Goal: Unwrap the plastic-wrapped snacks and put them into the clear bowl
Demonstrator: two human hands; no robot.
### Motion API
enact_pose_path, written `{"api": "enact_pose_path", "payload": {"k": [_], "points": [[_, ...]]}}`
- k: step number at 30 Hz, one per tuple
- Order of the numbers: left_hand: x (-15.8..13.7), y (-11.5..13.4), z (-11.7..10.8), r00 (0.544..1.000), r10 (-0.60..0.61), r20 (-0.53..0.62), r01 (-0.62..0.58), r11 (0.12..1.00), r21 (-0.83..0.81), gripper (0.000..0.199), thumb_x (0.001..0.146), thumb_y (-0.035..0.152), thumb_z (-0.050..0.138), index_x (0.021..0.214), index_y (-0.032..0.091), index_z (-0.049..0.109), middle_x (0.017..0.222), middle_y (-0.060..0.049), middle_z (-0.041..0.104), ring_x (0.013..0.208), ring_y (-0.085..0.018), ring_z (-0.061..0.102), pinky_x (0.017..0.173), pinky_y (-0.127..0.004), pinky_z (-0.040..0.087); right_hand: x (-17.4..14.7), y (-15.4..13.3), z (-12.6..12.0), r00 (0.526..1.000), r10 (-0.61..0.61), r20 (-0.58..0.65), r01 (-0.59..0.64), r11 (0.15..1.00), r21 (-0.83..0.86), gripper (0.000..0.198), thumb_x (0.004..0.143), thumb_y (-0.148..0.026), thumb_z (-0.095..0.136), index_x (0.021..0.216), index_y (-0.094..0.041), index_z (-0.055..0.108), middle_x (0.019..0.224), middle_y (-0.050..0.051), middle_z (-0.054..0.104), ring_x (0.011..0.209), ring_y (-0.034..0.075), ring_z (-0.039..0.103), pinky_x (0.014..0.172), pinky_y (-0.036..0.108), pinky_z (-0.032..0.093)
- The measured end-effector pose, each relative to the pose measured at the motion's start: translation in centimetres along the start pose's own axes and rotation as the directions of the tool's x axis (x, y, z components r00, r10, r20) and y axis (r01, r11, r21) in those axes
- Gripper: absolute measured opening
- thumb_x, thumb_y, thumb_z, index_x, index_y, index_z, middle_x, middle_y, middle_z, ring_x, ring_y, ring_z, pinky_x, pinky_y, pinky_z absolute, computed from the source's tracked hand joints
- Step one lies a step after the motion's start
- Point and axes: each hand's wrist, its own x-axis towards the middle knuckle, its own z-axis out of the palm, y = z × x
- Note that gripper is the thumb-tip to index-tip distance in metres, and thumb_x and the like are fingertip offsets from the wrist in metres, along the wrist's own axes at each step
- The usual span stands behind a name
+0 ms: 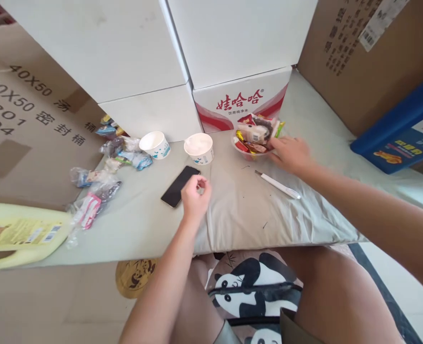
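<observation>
My right hand (293, 154) is at the right side of a clear plastic bowl (247, 154) heaped with wrapped snacks (257, 134). Its fingertips touch the rim or the packets there; motion blur hides which, and whether they grip. My left hand (196, 195) is closed, thumb and fingers curled together over the near right end of a black phone (177, 188). Anything inside its fingers is hidden. Just behind the phone stands a white paper cup (204, 155), with a second paper cup (157, 147) to its left. A white-handled utility knife or similar slim tool (279, 185) lies below the bowl.
Loose snack packets (89, 210) are strewn along the left side. A yellow jug (25, 234) lies at the front left. Cardboard boxes (28, 105) flank the cloth-covered surface (233, 215), white boxes (240, 100) stand behind, and a blue container (405, 134) leans in at right.
</observation>
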Motion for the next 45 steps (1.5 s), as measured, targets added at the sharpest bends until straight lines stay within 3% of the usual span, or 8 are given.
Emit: {"api": "enact_pose_path", "payload": {"k": [4, 10, 16, 21, 25, 36, 41, 45], "points": [[5.8, 1.4, 0.4, 1.000, 0.006, -0.002, -0.005, 0.914, 0.406, 0.047, 0.077, 0.027, 0.071, 0.123, 0.023, 0.062, 0.142, -0.016, 0.046, 0.143, -0.035, 0.040, 0.117, -0.046, 0.036, -6.4, 5.7, -1.0, 0.995, 0.047, -0.088, -0.045, 0.999, 0.024, 0.024, 0.095, -0.038, 0.049, 0.104, -0.022, 0.065, 0.108, 0.019, 0.072, 0.106, 0.037, 0.062, 0.081, 0.045, 0.042], [12.6, 2.2, 4.4, 0.974, -0.128, 0.188, 0.022, 0.876, 0.482, 0.017, 0.084, 0.024, 0.062, 0.095, 0.016, 0.071, 0.136, -0.017, 0.053, 0.125, -0.030, 0.058, 0.109, -0.043, 0.047, -14.9, 9.3, -1.8, 0.917, 0.039, -0.398, -0.003, 0.996, 0.092, 0.023, 0.096, -0.035, 0.048, 0.100, -0.022, 0.067, 0.109, 0.017, 0.071, 0.103, 0.033, 0.064, 0.086, 0.045, 0.045], [13.2, 6.8, 14.5, 0.894, 0.269, 0.359, -0.366, 0.900, 0.236, 0.020, 0.086, 0.028, 0.063, 0.097, 0.017, 0.076, 0.136, -0.015, 0.059, 0.128, -0.030, 0.059, 0.108, -0.044, 0.050, -17.7, 10.6, 0.9, 0.955, 0.134, -0.263, -0.092, 0.982, 0.166, 0.027, 0.097, -0.034, 0.046, 0.113, -0.021, 0.064, 0.092, 0.010, 0.069, 0.085, 0.027, 0.064, 0.076, 0.040, 0.045], [16.9, 11.7, 25.4, 0.861, 0.340, 0.378, -0.375, 0.927, 0.018, 0.023, 0.085, 0.028, 0.067, 0.103, 0.016, 0.075, 0.140, -0.017, 0.058, 0.132, -0.033, 0.057, 0.114, -0.050, 0.044, -17.3, 10.5, 1.3, 0.981, 0.091, -0.169, -0.084, 0.995, 0.048, 0.029, 0.100, -0.035, 0.047, 0.118, -0.018, 0.063, 0.101, 0.010, 0.069, 0.096, 0.028, 0.063, 0.082, 0.040, 0.043], [19.4, 13.0, 29.2, 0.783, 0.531, 0.325, -0.440, 0.841, -0.315, 0.049, 0.086, 0.026, 0.068, 0.135, 0.027, 0.061, 0.162, -0.007, 0.039, 0.154, -0.031, 0.031, 0.124, -0.049, 0.032, -17.2, 10.5, 0.8, 0.985, 0.076, -0.154, -0.068, 0.996, 0.054, 0.026, 0.100, -0.031, 0.046, 0.116, -0.020, 0.064, 0.105, 0.009, 0.070, 0.096, 0.026, 0.062, 0.082, 0.039, 0.042], [3.9, 4.5, 11.9, 0.880, 0.298, 0.371, -0.280, 0.955, -0.101, 0.056, 0.082, 0.010, 0.050, 0.136, 0.022, 0.058, 0.150, -0.014, 0.050, 0.141, -0.027, 0.050, 0.112, -0.049, 0.048, -16.1, 8.1, -0.3, 0.986, 0.165, 0.011, -0.165, 0.984, 0.068, 0.045, 0.095, -0.037, 0.050, 0.139, -0.028, 0.059, 0.128, 0.012, 0.066, 0.113, 0.032, 0.063, 0.092, 0.045, 0.047], [-0.2, 3.9, 9.3, 0.860, 0.318, 0.400, -0.289, 0.948, -0.133, 0.043, 0.082, 0.011, 0.055, 0.124, 0.018, 0.063, 0.131, -0.014, 0.062, 0.127, -0.025, 0.060, 0.112, -0.047, 0.048, -15.7, 5.6, -2.1, 0.967, 0.228, 0.115, -0.237, 0.969, 0.064, 0.046, 0.095, -0.035, 0.046, 0.136, -0.020, 0.060, 0.121, 0.016, 0.067, 0.112, 0.035, 0.065, 0.092, 0.047, 0.049], [-2.5, 4.0, 7.7, 0.842, 0.331, 0.426, -0.268, 0.942, -0.203, 0.028, 0.086, 0.013, 0.053, 0.111, 0.019, 0.065, 0.110, -0.009, 0.070, 0.106, -0.020, 0.068, 0.098, -0.039, 0.055, -14.8, 2.7, -2.9, 0.997, 0.038, 0.067, -0.051, 0.977, 0.205, 0.035, 0.095, -0.027, 0.044, 0.121, -0.020, 0.066, 0.117, 0.012, 0.068, 0.107, 0.026, 0.066, 0.095, 0.038, 0.051]]}}
